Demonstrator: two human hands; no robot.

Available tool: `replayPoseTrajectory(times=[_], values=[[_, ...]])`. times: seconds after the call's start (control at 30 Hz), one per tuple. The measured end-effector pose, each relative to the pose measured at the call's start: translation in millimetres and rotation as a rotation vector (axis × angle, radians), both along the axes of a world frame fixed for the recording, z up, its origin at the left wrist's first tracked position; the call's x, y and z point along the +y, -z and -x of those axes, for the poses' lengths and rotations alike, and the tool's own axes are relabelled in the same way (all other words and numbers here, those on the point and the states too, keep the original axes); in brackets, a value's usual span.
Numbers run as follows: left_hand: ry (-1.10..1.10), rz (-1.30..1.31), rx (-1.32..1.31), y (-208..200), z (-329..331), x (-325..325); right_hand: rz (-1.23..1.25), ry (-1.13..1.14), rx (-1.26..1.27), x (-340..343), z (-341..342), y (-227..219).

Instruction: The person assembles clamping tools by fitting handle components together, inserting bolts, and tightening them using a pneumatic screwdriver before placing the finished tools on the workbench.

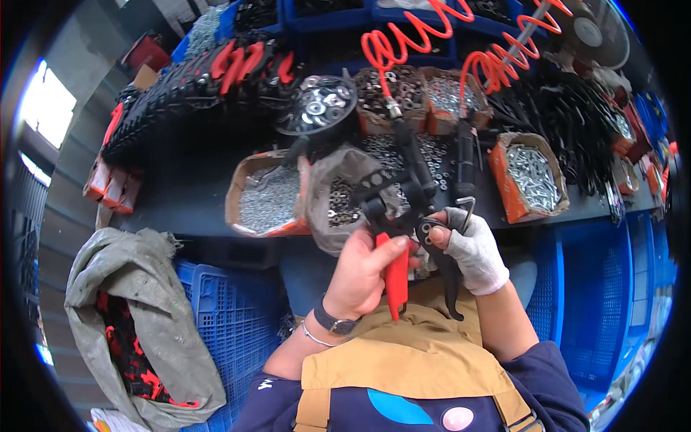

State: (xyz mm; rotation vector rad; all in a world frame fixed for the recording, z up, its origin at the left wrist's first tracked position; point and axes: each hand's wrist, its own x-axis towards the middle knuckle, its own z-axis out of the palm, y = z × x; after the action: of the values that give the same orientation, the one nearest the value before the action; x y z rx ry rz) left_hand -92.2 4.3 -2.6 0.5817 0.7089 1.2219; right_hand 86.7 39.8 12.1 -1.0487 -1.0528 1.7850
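Observation:
My bare left hand (pixel 363 272) is wrapped round the red handle (pixel 396 277) of a black hand tool (pixel 403 198), held above my lap at the table's front edge. Its black head points away from me. My right hand (pixel 471 253), in a white fingerless glove, is closed at the tool's round joint, where small metal washers show beside the thumb. From this joint a curved black lever (pixel 450 277) hangs down. What else the right fingers hold is hidden. Just beyond them hangs a black air screwdriver (pixel 466 158), with a bent metal hook by the glove.
On the dark table (pixel 191 216) stand a carton of small rivet-like parts (pixel 270 198), a plastic bag of nuts (pixel 338 198), a bowl of washers (pixel 317 104) and a carton of screws (pixel 533 176). Red coiled hoses (pixel 425 32) hang overhead. A sack (pixel 144 309) and blue crates (pixel 234 309) flank me.

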Motion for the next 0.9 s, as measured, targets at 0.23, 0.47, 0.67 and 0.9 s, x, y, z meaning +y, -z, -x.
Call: replayPoseTrajectory(times=[0.23, 0.47, 0.67, 0.9], values=[[0.172, -0.080, 0.078, 13.5, -57.8, -2.0, 0.028, 0.053, 0.171, -10.9, -40.7, 8.4], [0.033, -0.018, 0.133, 8.2, -73.3, -1.2, -0.535, -0.025, -0.708, 4.6, -92.1, -8.2], [0.095, -0.009, 0.084, 4.1, -90.5, 2.3, -0.906, 0.068, -1.544, 98.6, -165.4, -19.1], [0.125, 0.006, 0.099, -1.6, -98.1, 1.9, -0.929, -0.109, -1.571, 122.6, -157.7, -5.5]])
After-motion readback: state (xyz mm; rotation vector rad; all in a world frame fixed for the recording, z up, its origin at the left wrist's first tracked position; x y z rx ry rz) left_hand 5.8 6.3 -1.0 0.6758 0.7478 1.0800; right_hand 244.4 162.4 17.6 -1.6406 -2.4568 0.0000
